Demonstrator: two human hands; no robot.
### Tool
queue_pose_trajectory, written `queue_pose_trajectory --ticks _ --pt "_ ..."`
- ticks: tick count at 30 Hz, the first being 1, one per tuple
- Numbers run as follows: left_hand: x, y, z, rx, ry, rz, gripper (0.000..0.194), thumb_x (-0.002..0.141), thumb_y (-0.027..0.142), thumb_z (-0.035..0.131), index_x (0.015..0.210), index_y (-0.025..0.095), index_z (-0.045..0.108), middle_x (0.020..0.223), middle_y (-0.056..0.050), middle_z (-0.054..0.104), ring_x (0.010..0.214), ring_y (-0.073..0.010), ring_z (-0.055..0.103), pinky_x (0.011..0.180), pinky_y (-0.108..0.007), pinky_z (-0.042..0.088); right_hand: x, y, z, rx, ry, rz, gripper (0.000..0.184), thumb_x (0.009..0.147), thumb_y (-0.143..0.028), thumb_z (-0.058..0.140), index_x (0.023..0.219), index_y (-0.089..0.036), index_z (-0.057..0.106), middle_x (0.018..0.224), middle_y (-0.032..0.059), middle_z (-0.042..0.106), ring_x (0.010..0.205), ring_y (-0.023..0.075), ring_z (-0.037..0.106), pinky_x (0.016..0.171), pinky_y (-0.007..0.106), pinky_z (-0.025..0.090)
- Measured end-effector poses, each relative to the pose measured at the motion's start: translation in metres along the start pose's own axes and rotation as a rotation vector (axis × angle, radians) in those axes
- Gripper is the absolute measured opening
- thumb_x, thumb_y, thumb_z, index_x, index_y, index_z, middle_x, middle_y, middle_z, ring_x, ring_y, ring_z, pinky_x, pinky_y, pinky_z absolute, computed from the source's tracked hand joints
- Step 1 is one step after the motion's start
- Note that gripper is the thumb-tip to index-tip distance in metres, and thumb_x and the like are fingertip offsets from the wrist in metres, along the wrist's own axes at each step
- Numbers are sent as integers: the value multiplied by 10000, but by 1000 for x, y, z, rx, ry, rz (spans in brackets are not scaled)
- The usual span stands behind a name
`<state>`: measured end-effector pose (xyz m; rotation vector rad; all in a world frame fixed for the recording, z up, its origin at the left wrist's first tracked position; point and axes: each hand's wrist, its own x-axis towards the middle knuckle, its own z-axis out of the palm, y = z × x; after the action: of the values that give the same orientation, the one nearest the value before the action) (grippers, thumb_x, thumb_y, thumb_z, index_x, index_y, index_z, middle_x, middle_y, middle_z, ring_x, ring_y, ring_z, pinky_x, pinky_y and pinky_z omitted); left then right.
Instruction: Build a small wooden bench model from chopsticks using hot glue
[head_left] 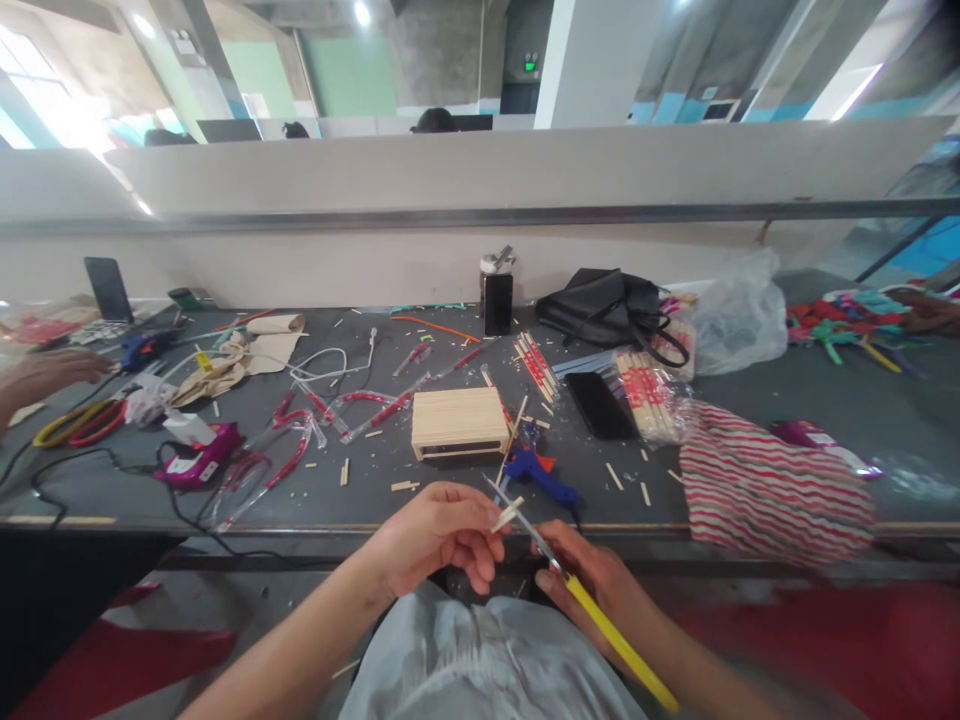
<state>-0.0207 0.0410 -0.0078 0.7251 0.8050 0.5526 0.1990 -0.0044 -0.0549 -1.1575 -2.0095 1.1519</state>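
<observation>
Pinching a short stick (508, 515) between thumb and fingertips of the left hand (442, 530), grip clamped on it, other fingers curled loosely below. Holding a yellow-handled tool (611, 635) in the right hand (589, 575), grip closed around it, metal end crossing by the stick; cannot tell whether touching. Keeping both hands low, at the near edge of the bench (750, 390), over the lap.

Just beyond, resting on the bench: a slatted wooden box (459, 412), open along the near side. Lying just right of it: a blue glue gun (541, 478), with loose sticks and scraps scattered about. Farther right: a flat phone (598, 405), a red-banded pack of sticks (646, 400) and a striped cloth (765, 490) draped over the edge. Behind: a black bag (600, 300), beside a clear plastic bag (742, 310), and an upright phone (498, 303) before a bottle (489, 265).

Lying left of the box: red strips in clear wrap (289, 465), a white cable (330, 352) and a purple device (199, 458). At far left, reaching in: another person's hand (56, 375).
</observation>
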Motion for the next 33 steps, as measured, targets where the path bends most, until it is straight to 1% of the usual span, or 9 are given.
queue_pose_trajectory --ticks 2,5,11,15,19,23,28,31,33 --pt "0 -1 0 26 9 3 205 686 259 748 752 81 670 634 -58 667 452 -116 603 427 -219 522 0 0 0 16 -3 2 177 928 -263 472 1096 -218 505 927 11 648 798 137 615 738 226 460" --pt "0 -3 2 44 41 34 234 663 277 780 723 84 663 622 -48 658 426 -105 579 413 -220 513 0 0 0 6 2 12 152 931 -285 469 1060 -215 509 889 6 632 766 138 598 715 228 455" --pt "2 -7 9 89 130 109 307 661 370 771 757 91 689 577 -18 617 379 -83 519 364 -198 444 0 1 1 -6 16 46 153 934 -307 465 1051 -218 508 874 -1 628 747 135 583 706 228 454" --pt "3 -8 10 170 184 140 305 666 376 749 770 94 697 550 -3 598 368 -66 479 344 -174 386 1 1 1 -27 27 58 152 927 -300 466 1044 -218 520 864 0 640 740 136 595 703 225 464" --pt "5 -8 10 227 193 140 260 673 358 718 738 108 686 515 13 577 342 -58 438 325 -171 337 2 -1 2 -46 19 60 162 911 -242 476 1067 -219 517 882 -5 649 752 128 607 714 222 469" --pt "5 -8 11 253 189 140 240 683 354 694 720 118 676 491 20 561 325 -56 411 321 -177 303 4 -2 3 -90 30 72 183 906 -253 488 1084 -215 506 872 -6 629 735 126 588 707 232 467" --pt "3 -8 12 309 166 157 250 708 366 681 643 128 641 479 33 517 323 -36 350 336 -186 211 7 -6 3 -96 33 82 193 904 -260 500 1090 -211 518 946 25 643 775 141 596 738 249 475" --pt "1 -8 11 368 189 171 241 717 360 681 653 129 653 474 39 501 335 -33 316 352 -194 185 8 -5 4 -92 26 53 177 905 -238 491 1073 -213 539 966 30 660 800 144 617 760 247 478" --pt "0 -8 10 413 215 191 226 730 345 672 678 125 671 480 41 494 358 -35 309 370 -195 181 8 -3 6 -87 38 24 159 910 -235 475 1048 -212 551 922 25 670 797 146 628 742 236 481"
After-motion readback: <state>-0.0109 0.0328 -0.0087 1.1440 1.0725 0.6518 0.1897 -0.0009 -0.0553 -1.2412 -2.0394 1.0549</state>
